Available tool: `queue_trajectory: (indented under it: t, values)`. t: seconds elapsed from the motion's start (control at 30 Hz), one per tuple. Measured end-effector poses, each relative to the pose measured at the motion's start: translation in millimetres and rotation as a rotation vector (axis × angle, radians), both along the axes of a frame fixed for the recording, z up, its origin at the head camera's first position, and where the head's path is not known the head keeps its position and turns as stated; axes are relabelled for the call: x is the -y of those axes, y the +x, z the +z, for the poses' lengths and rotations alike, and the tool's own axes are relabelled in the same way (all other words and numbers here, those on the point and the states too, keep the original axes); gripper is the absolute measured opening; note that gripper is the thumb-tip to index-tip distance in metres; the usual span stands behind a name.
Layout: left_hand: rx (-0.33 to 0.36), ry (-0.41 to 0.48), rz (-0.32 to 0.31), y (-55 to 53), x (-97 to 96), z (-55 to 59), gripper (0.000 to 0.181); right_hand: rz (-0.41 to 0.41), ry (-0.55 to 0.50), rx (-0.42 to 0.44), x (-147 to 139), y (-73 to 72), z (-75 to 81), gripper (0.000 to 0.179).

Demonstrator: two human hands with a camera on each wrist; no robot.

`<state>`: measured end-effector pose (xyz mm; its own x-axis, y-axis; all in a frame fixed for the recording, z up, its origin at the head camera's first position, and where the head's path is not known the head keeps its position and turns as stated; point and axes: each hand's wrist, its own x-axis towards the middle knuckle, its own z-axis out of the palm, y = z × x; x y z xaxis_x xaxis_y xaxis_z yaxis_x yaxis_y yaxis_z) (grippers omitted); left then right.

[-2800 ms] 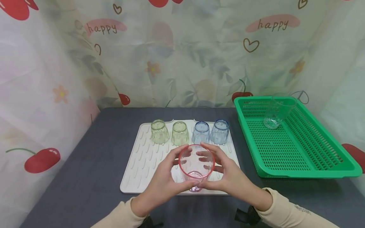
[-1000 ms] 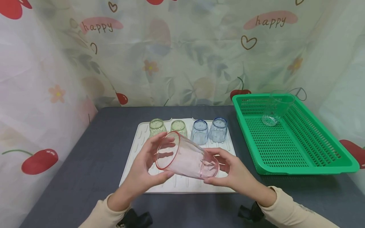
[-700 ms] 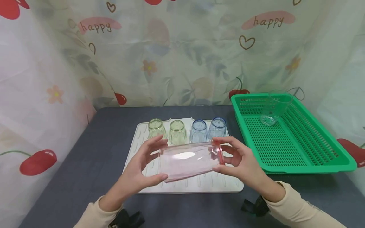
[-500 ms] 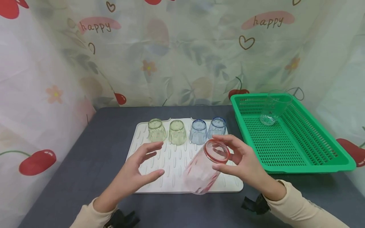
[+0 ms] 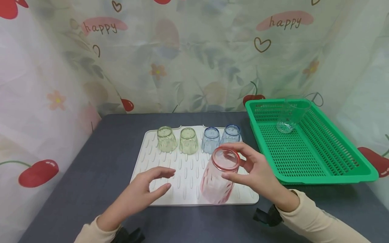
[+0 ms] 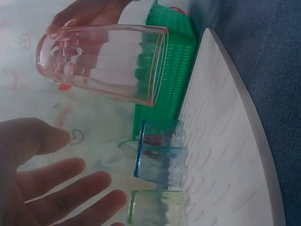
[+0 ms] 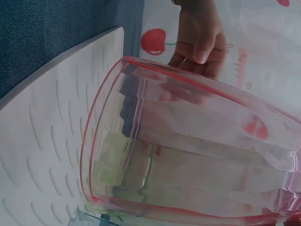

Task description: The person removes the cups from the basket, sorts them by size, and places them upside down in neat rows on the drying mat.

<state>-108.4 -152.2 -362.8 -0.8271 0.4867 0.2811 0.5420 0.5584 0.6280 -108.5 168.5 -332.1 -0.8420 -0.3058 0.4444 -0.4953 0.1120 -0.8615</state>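
My right hand (image 5: 258, 170) grips a tall pink ribbed glass (image 5: 216, 185) near its base, thumb on one side and fingers on the other. The glass is upside down, mouth toward the white drying mat (image 5: 179, 189); the left wrist view shows a gap between its rim and the mat. My left hand (image 5: 145, 187) hovers over the mat's left front, fingers relaxed and apart from the glass. Two green glasses (image 5: 166, 140) and two blue glasses (image 5: 211, 141) stand upside down in a row along the mat's back; the right-hand blue one is partly hidden behind my right hand.
A green perforated basket (image 5: 319, 180) stands on the dark table (image 5: 85, 175) to the right of the mat. One clear glass (image 5: 288, 118) sits upright in its back part. Printed curtains (image 5: 194, 60) enclose the table at the back and sides.
The pink glass, first held mouth up in both hands, was tipped sideways and turned mouth down. My left hand let go of it and drew away left and down; my right hand kept its grip.
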Motion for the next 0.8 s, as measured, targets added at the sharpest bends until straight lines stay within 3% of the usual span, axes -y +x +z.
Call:
queue_trajectory:
  t: [0.13,0.3,0.53,0.8]
  values:
    - [0.007,-0.046,0.024,0.1,2.5,-1.5,0.031,-0.014,0.009,0.014,2,-1.0,0.1,0.059]
    - [0.021,-0.147,0.112,1.9,8.5,-3.6,0.031,-0.048,0.038,0.031,4,-3.3,0.5,0.057]
    - [-0.025,-0.263,0.234,3.6,17.7,-12.2,0.032,-0.067,0.052,0.046,5,-5.2,0.6,0.058]
    - [-0.027,-0.396,0.281,4.3,28.5,-24.6,0.031,-0.044,0.031,0.047,7,-8.3,-2.2,0.057]
